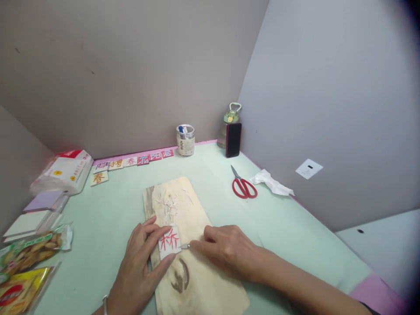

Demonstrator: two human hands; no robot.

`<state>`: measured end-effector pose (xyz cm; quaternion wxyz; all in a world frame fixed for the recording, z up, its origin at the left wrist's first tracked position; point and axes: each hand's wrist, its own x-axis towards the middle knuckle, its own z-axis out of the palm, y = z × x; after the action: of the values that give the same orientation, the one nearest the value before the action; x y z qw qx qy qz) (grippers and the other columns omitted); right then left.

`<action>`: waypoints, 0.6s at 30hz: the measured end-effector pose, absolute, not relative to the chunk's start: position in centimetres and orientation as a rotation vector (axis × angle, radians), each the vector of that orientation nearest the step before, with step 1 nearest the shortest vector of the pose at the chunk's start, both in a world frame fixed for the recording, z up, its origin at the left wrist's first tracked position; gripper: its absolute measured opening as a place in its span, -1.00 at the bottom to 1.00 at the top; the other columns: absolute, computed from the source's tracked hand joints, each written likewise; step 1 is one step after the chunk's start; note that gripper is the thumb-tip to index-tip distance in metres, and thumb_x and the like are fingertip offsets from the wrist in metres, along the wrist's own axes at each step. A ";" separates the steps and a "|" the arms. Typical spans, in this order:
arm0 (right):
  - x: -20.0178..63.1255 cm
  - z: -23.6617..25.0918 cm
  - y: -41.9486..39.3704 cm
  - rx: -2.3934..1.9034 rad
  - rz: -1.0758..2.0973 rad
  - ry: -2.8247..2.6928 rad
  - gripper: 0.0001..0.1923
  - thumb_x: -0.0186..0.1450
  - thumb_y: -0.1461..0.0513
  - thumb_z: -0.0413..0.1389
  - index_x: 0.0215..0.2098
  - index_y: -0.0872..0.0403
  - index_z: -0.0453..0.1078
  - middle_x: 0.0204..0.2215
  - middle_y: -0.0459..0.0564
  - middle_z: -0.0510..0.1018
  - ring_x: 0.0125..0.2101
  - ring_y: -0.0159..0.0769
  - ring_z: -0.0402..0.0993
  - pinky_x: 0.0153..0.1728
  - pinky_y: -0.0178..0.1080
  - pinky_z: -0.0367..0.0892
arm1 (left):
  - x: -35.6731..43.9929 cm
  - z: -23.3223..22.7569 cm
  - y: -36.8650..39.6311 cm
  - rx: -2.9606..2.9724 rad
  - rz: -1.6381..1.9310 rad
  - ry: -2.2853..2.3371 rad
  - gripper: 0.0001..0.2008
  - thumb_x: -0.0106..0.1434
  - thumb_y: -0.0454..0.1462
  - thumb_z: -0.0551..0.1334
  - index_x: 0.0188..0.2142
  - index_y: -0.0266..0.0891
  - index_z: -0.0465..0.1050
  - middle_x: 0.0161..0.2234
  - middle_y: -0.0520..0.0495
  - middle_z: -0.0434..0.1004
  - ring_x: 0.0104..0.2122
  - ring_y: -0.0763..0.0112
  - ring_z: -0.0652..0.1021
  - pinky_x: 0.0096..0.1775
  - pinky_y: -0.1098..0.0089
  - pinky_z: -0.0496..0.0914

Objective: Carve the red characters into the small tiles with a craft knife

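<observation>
A small white square tile [164,252] with a red character lies on a wooden board [210,284]. My left hand [139,258] grips this tile between thumb and fingers at its left side, pressing it on the board. Closed around a carving knife [185,246], my right hand [229,253] rests at the board's right side. The knife's pointed metal blade reaches the tile's right edge; its handle is hidden by the fingers. Pale shavings [169,205] are scattered on the board beyond the tile.
Red-handled scissors [244,189] and a crumpled tissue [272,183] lie right. Behind stand a jar [186,142], a phone [233,140] and a bottle [222,135]. Several character tiles [143,160] line the back edge. A tissue pack [67,173] and snack bags [36,249] sit left.
</observation>
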<state>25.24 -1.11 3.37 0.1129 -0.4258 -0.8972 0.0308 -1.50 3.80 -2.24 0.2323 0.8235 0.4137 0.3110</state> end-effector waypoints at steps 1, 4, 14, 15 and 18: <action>25.2 3.3 -1.1 -1.257 0.095 -2.628 -0.72 0.42 0.35 0.02 0.04 0.00 0.40 -0.39 -0.12 0.43 -0.53 -0.40 0.22 -0.56 -0.28 -0.01 | -1.5 -2.2 3.8 2.264 0.862 1.142 -0.62 0.36 -0.14 0.21 0.16 0.13 0.32 0.09 -0.08 0.33 0.30 -0.03 0.22 0.24 -0.25 0.18; 24.9 3.1 -1.2 -1.279 0.120 -2.591 -0.72 0.42 0.33 -0.01 0.03 0.00 0.41 -0.39 -0.11 0.43 -0.53 -0.40 0.23 -0.55 -0.29 -0.01 | -1.4 -2.1 3.9 2.267 0.858 1.143 -0.62 0.35 -0.14 0.22 0.16 0.11 0.34 0.08 -0.09 0.33 0.29 -0.04 0.24 0.21 -0.18 0.26; 24.0 2.9 -1.8 -1.328 0.142 -2.500 -0.75 0.37 0.34 -0.01 -0.05 0.02 0.42 -0.37 -0.09 0.44 -0.49 -0.36 0.27 -0.52 -0.28 0.02 | -1.5 -2.1 3.7 2.215 0.846 1.127 -0.63 0.38 -0.13 0.19 0.16 0.13 0.30 0.13 -0.08 0.27 0.32 0.00 0.19 0.24 -0.17 0.25; 24.0 2.8 -1.8 -1.340 0.153 -2.496 -0.74 0.36 0.34 0.00 -0.04 0.01 0.42 -0.37 -0.09 0.44 -0.47 -0.36 0.28 -0.51 -0.28 0.03 | -1.5 -2.0 3.7 2.206 0.853 1.124 -0.63 0.38 -0.13 0.19 0.16 0.14 0.30 0.13 -0.08 0.27 0.32 0.00 0.19 0.24 -0.17 0.25; 23.8 2.5 -1.9 -1.371 0.171 -2.483 -0.69 0.34 0.35 0.02 0.01 0.00 0.40 -0.35 -0.09 0.44 -0.44 -0.34 0.31 -0.49 -0.27 0.03 | -1.5 -1.8 3.7 2.191 0.828 1.120 -0.64 0.38 -0.13 0.19 0.15 0.15 0.31 0.13 -0.06 0.27 0.32 0.02 0.21 0.25 -0.14 0.26</action>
<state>23.81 -1.89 2.53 0.1495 -0.4772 -0.8640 0.0594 -1.50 3.69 -1.78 0.2695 0.8128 0.4154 0.3070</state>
